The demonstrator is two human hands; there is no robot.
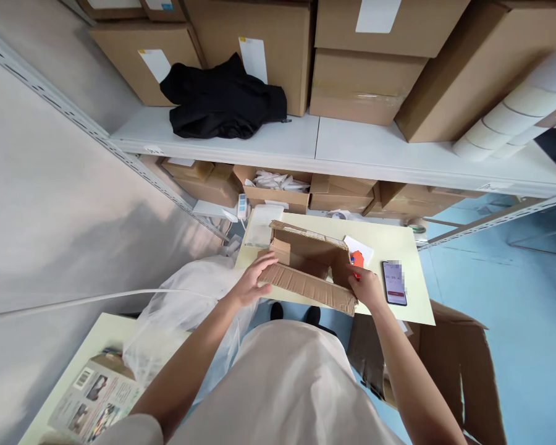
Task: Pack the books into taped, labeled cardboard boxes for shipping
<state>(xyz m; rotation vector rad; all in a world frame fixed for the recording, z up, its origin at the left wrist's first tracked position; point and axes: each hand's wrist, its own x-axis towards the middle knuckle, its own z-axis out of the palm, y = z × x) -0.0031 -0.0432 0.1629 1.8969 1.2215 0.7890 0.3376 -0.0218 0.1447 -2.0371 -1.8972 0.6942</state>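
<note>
While left hand (pixel 254 278) and right hand (pixel 367 287), both half-curled, hold the carton (pixel 308 287) at opposite ends, it looks light, bendable, safest gripped by those walls

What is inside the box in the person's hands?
Inside the box, brown cardboard walls show, with a small pale patch toward its right end that I cannot identify. The near flap covers much of the bottom, so anything lying there cannot be seen.

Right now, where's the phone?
In the head view, the phone lies near the right end of the table, just right of your right hand and the open cardboard box.
</note>
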